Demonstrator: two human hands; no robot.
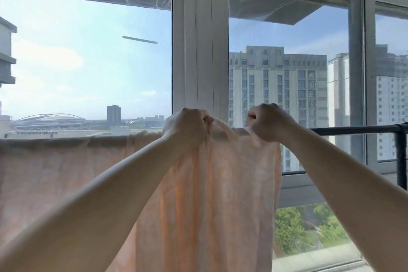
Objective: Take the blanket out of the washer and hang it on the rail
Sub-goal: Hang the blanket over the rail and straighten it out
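Observation:
A thin peach-coloured blanket (pixel 223 194) hangs over the black rail (pixel 353 128), which runs across the window at chest height. The cloth covers the rail's left and middle stretch and drapes down in front of me. My left hand (pixel 186 129) grips a bunched fold of the blanket's top edge just above the rail. My right hand (pixel 268 122) grips the top edge a little to the right, near the blanket's right border. Only the rail's right end shows bare.
A white window frame post (pixel 199 40) stands straight ahead behind the hands. The rail's black upright (pixel 400 157) stands at the far right. A grey window sill (pixel 309 260) runs below. Tower blocks and trees lie outside the glass.

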